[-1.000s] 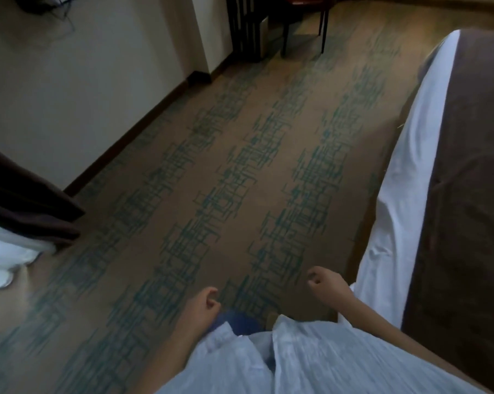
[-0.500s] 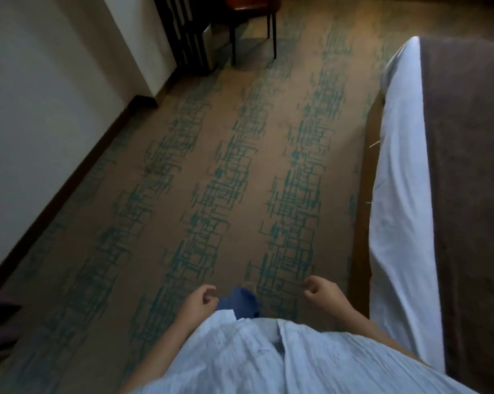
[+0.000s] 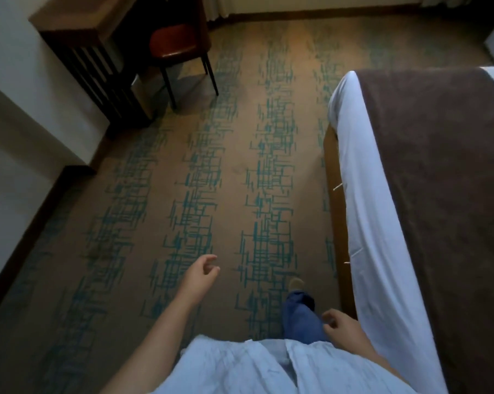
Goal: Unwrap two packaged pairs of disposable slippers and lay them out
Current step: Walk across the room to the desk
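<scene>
Slippers unseen; both empty hands over carpet (image 3: 240, 143) beside bed (image 3: 365, 194).

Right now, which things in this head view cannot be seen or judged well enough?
- Slipper packages: none in the head view, so their place is unknown.
- Desk: its top is cut off by the upper edge; dark shadow hides what is under it.
- Chair: its back is hidden in that shadow.
- Bed: cut off by the right edge.
- Left hand and right hand: loosely curled, empty.
</scene>
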The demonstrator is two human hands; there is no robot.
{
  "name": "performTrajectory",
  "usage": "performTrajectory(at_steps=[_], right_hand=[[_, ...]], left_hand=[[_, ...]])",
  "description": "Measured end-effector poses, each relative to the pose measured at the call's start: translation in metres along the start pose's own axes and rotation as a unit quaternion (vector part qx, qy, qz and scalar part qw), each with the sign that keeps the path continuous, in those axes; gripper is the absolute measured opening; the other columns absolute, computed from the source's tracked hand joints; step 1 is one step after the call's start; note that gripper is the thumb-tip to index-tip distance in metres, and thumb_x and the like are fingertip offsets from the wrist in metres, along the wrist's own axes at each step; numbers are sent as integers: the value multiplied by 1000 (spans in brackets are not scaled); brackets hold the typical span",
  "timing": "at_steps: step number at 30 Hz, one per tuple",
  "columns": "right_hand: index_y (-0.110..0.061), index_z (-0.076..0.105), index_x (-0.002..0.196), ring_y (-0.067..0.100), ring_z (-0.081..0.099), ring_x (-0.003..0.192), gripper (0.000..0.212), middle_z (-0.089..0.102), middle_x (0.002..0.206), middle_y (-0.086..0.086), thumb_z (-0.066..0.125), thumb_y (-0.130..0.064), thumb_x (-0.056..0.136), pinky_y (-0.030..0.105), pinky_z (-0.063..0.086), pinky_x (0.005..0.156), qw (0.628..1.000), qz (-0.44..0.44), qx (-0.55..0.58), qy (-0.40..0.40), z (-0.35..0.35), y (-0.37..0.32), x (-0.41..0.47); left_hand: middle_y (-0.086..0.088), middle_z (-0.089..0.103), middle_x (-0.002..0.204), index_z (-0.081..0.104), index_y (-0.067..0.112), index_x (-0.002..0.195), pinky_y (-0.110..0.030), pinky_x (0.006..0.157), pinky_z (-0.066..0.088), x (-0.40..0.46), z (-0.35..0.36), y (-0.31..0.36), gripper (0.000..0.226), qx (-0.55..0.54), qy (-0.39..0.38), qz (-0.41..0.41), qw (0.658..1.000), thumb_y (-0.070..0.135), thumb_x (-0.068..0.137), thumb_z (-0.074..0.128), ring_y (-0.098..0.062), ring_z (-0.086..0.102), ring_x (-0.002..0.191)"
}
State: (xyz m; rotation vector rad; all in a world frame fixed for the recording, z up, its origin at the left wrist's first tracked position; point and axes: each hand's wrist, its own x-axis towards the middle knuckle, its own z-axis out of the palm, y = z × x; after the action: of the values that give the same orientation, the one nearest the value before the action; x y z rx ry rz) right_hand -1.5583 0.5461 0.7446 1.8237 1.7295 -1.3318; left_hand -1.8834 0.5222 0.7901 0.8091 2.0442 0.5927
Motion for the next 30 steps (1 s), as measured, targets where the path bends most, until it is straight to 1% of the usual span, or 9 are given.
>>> performTrajectory(at_steps=[3, 5, 9, 14, 16, 19, 24, 27, 30], right_hand=[[-12, 56, 113, 21, 59, 96, 26, 64, 113, 9, 50, -20, 88, 28, 46, 80, 999, -13, -37, 10, -67, -20, 50], [-13, 55, 117, 20, 59, 101, 30, 64, 117, 7, 51, -23, 89, 28, 46, 83, 998, -20, -61, 13, -110, -33, 78], [-18, 55, 120, 18, 59, 103, 33, 63, 119, 4, 52, -27, 89, 30, 49, 85, 997, -36, -57, 44, -196, -79, 139], [-20, 55, 120, 14, 56, 97, 31, 63, 118, 2, 54, -26, 89, 27, 48, 81, 997, -54, 9, 50, -277, -152, 224], [-20, 55, 120, 16, 57, 99, 32, 63, 118, 2, 54, -27, 89, 26, 48, 80, 997, -56, 17, 53, -297, -175, 251], [-19, 55, 120, 17, 58, 100, 32, 63, 119, 4, 53, -26, 89, 27, 48, 80, 996, -44, 32, 65, -332, -213, 302], [-17, 55, 120, 20, 57, 104, 32, 63, 119, 6, 52, -23, 88, 29, 47, 84, 994, 3, 69, 81, -380, -271, 352], [-13, 56, 119, 22, 58, 104, 33, 63, 120, 7, 52, -18, 87, 29, 45, 86, 990, 17, 104, 94, -404, -292, 376], [-11, 57, 116, 24, 58, 104, 32, 64, 118, 9, 52, -15, 85, 30, 44, 86, 985, 46, 135, 100, -428, -300, 395]], left_hand=[[-11, 62, 105, 55, 10, 120, -30, 84, 46, 35, 18, 40, 32, 2, -15, -26, 1000, 11, 88, 57, -23, 60, 97], [-12, 62, 105, 55, 7, 120, -32, 86, 46, 53, 32, 58, 32, 2, -27, -41, 999, 8, 88, 56, -25, 61, 96], [-11, 63, 99, 55, 7, 120, -27, 78, 45, 94, 48, 89, 33, 2, -44, -94, 995, 8, 86, 56, -22, 59, 88], [-13, 63, 103, 54, 5, 121, -29, 81, 45, 170, 47, 117, 35, 5, -68, -145, 987, 9, 86, 58, -22, 58, 92], [-9, 61, 100, 53, 5, 122, -26, 78, 43, 202, 43, 132, 36, 14, -83, -137, 987, 9, 86, 57, -18, 58, 90], [-11, 62, 98, 54, 7, 120, -28, 77, 44, 280, 23, 171, 33, 8, -84, -138, 987, 9, 87, 56, -22, 59, 90], [-11, 60, 96, 56, 5, 118, -28, 76, 42, 407, -29, 263, 33, 49, -70, -83, 993, 7, 85, 56, -23, 57, 89], [-8, 61, 100, 56, 10, 118, -31, 82, 48, 479, -47, 327, 31, 69, -87, -50, 993, 12, 86, 56, -23, 60, 93], [-8, 63, 102, 56, 16, 116, -30, 74, 47, 537, -54, 397, 28, 91, -99, -16, 991, 17, 88, 56, -23, 62, 94]])
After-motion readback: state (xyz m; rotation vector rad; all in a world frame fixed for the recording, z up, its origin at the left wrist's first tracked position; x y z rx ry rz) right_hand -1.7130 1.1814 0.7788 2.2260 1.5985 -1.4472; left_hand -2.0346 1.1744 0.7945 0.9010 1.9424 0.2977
